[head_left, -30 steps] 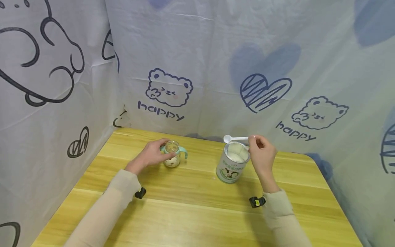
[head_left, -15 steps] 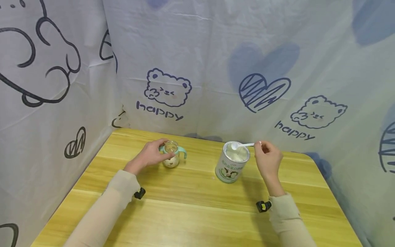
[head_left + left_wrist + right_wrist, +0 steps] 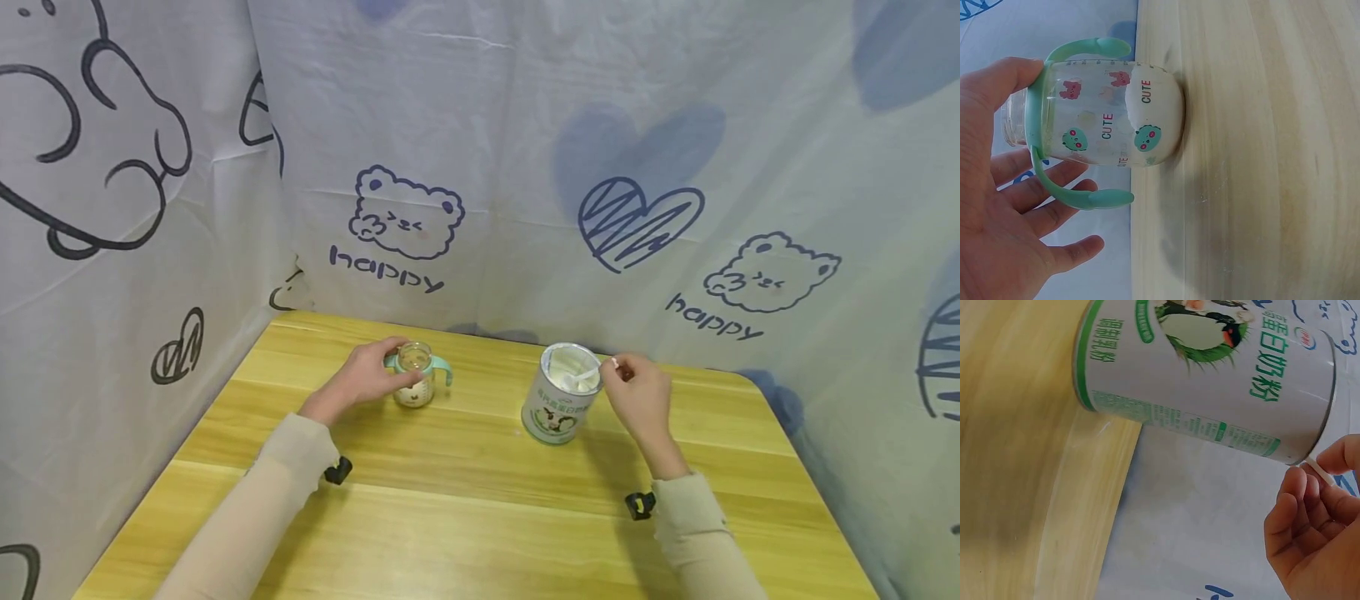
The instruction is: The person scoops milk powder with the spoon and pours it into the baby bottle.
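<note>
My left hand [image 3: 366, 375] holds a clear baby bottle [image 3: 1097, 115] near its neck, thumb on the mint-green collar and fingers behind. Two mint handles flank the bottle, which stands upright and uncapped on the table, with white powder in its lower part. To the right is an open milk powder tin [image 3: 553, 414] with a cow picture and green print. My right hand [image 3: 641, 398] pinches the handle end of a white scoop [image 3: 590, 374] at the tin's right rim. The scoop's bowl dips inside the tin, against the pale powder, and is hard to make out.
The yellow wood-grain table [image 3: 450, 533] carries the bottle and tin near its back edge. White cloth [image 3: 510, 167] printed with bears and hearts hangs close behind and along both sides. Small powder specks lie on the tabletop.
The right hand first moved right and down, then back left, taking the scoop from above the tin's back rim down into the tin. The left hand and bottle stay in place.
</note>
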A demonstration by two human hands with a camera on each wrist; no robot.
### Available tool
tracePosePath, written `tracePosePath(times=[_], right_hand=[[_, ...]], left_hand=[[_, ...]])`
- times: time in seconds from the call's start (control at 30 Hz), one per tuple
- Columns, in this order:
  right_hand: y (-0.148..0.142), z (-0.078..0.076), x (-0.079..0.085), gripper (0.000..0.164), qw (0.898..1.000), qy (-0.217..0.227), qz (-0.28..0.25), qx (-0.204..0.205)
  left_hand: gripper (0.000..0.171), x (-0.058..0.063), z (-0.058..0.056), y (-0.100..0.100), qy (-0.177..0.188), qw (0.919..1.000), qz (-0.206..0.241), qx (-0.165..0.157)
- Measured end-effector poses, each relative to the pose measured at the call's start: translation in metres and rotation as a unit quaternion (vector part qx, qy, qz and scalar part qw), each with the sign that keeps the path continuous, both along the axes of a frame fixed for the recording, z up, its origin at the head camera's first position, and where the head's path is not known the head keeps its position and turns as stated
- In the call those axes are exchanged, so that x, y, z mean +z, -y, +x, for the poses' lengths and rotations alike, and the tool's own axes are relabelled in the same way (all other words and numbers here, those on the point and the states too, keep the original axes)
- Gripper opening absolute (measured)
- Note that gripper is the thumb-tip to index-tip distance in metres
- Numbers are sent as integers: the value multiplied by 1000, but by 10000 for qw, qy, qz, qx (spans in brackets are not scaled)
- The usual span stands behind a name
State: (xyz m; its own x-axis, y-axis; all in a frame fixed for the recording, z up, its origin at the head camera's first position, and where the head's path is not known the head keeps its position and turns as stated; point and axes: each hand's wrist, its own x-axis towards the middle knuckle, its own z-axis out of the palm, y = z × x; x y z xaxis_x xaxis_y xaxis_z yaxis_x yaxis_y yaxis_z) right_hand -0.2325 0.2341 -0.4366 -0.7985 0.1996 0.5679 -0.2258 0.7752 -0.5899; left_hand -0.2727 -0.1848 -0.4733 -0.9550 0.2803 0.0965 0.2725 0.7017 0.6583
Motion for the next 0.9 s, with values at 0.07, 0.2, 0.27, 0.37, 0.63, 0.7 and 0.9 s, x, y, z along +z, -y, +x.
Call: tracePosePath(times=[0.07, 0.2, 0.27, 0.37, 0.63, 0.7, 0.9], right_hand=[[1, 0, -1, 21, 9998, -40, 174, 23], [2, -1, -3, 21, 9993, -14, 374, 29], [3, -1, -4, 20, 9989, 41, 465, 19], [5, 0, -5, 20, 9982, 24, 605, 43], [7, 0, -8, 13, 9957, -472, 792, 75], [7, 0, -8, 12, 9955, -503, 791, 109], [5, 2, -11, 13, 9959, -503, 737, 117]], left_hand=[[80, 0, 0, 0, 16, 10000, 23, -6], [80, -1, -1, 1, 17, 10000, 58, -36], [80, -1, -1, 1, 6, 10000, 48, -51], [81, -1, 0, 1, -18, 10000, 46, -51], [81, -2, 0, 2, -43, 9999, 27, -93], [81, -2, 1, 1, -45, 10000, 12, -86], [80, 0, 0, -1, -66, 9999, -44, -63]])
